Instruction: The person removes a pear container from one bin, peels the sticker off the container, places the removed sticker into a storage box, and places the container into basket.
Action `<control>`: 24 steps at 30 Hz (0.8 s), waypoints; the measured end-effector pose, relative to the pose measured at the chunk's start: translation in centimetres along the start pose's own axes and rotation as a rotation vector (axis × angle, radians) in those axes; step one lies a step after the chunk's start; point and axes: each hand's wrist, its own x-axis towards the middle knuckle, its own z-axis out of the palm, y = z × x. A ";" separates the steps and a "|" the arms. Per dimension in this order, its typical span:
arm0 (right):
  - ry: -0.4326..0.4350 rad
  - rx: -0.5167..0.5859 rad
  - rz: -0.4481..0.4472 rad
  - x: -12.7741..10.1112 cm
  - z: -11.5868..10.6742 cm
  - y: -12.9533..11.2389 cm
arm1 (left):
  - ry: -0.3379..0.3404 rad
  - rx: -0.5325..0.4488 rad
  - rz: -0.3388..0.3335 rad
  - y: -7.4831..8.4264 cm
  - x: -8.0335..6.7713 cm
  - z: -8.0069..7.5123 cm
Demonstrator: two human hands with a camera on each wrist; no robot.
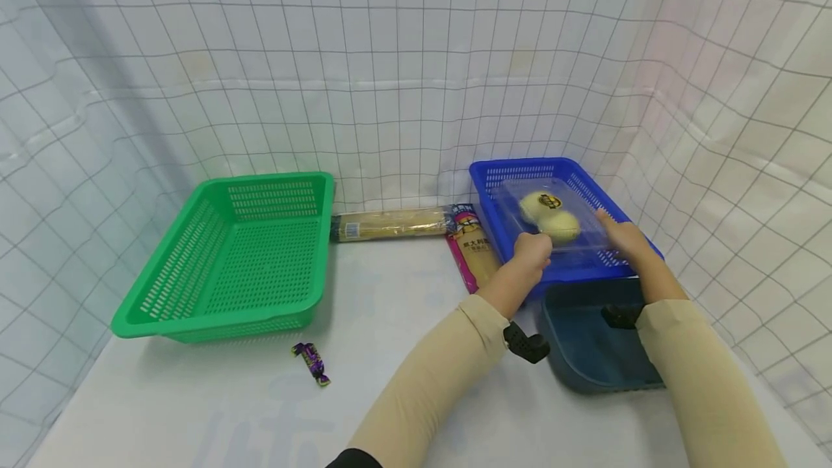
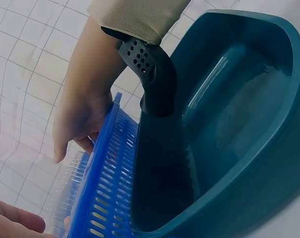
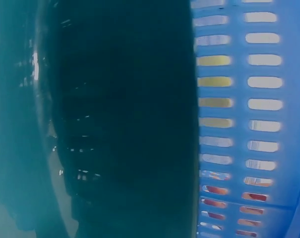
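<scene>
Both hands grip a clear plastic clamshell of two round buns (image 1: pixel 551 217) inside the blue basket (image 1: pixel 494 197) at the worktop's far right: the left hand (image 1: pixel 533 251) curled on its near edge, the right hand (image 1: pixel 622 237) on its right side. A dark teal tub (image 1: pixel 585 352) sits just nearer.
</scene>
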 end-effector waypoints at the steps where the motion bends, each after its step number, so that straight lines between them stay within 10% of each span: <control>1: 0.005 0.025 -0.003 0.0 0.0 0.0 | 0.000 -0.015 -0.012 0.0 0.2 0.0; 7: -0.005 0.123 -0.009 0.0 -0.4 0.1 | 0.030 -0.144 -0.085 -0.5 2.0 0.8; 14: -0.089 0.270 0.043 0.5 -0.5 0.1 | 0.104 -0.159 -0.054 -6.3 12.6 5.5; 17: -0.146 0.360 0.043 0.6 -0.7 0.1 | 0.098 -0.191 -0.087 -5.6 11.6 4.9; 24: -0.224 0.447 0.015 0.6 -1.4 0.4 | 0.052 -0.127 -0.102 -0.5 2.5 1.1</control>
